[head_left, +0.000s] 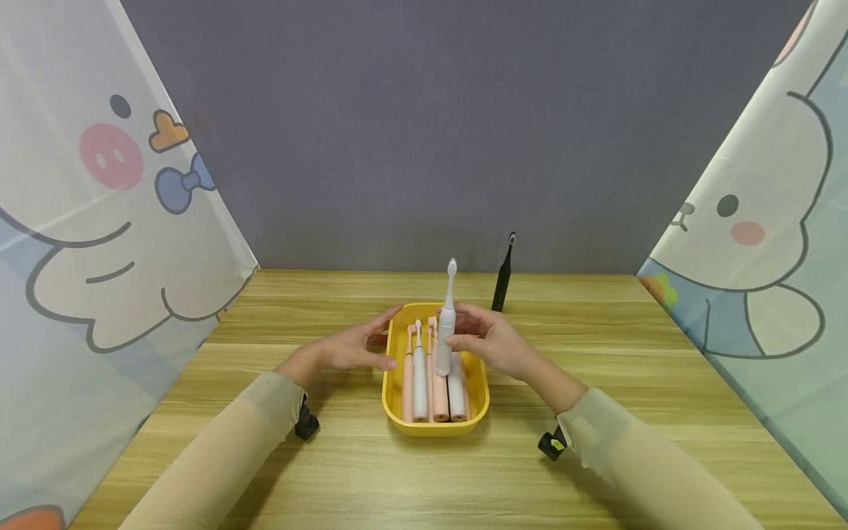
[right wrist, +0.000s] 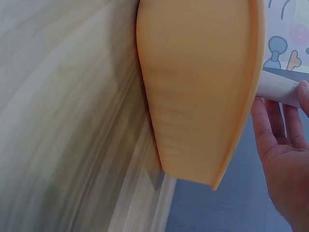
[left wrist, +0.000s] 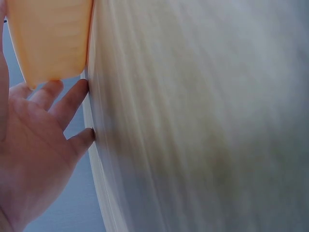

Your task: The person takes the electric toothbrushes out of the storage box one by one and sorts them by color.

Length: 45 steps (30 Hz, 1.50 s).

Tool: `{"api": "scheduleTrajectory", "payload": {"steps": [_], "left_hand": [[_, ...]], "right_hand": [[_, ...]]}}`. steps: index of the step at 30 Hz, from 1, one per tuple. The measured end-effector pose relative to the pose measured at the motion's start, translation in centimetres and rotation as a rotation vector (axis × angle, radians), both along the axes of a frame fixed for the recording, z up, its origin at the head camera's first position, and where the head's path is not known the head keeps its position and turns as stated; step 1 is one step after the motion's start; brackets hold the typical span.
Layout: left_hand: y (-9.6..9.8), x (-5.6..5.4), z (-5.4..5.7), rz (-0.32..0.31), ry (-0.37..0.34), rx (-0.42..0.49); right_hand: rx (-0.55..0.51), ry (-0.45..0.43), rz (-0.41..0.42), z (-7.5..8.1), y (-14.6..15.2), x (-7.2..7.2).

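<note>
My right hand grips the body of a white electric toothbrush, thumb in front, holding it upright over the yellow basket. In the right wrist view, the fingers of my right hand hold the white toothbrush handle just past the basket's rim. At the basket's left side is my left hand, its fingers spread along the rim; the left wrist view has its fingertips right at the basket wall. Several pink toothbrushes and white toothbrushes lie side by side inside, bristle heads away from me.
A black electric toothbrush stands upright on the wooden table, behind my right hand. A grey panel rises at the table's back edge. Cartoon-printed sheets flank both sides.
</note>
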<state>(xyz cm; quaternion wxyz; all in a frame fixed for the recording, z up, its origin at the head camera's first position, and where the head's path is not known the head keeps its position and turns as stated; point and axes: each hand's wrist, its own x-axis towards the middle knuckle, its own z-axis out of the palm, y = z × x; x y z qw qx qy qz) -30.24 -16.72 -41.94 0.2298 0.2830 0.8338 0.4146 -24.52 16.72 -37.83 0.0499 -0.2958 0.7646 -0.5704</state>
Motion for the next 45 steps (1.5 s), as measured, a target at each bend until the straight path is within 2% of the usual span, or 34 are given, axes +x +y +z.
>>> {"api": "scheduleTrajectory", "payload": {"steps": [10, 22, 35, 45], "left_hand": [[0.0, 0.0, -0.1, 0.0, 0.008, -0.015], [0.0, -0.2, -0.2, -0.004, -0.001, -0.01], [0.1, -0.3, -0.2, -0.001, 0.011, -0.017], [0.1, -0.1, 0.1, 0.005, -0.005, -0.014]], "right_hand": [[-0.021, 0.017, -0.047, 0.6, 1.5, -0.5], [-0.037, 0.036, -0.154, 1.8, 3.8, -0.9], [-0.083, 0.081, -0.252, 0.7, 7.0, -0.7], [-0.073, 0.104, -0.349, -0.9, 10.8, -1.2]]}}
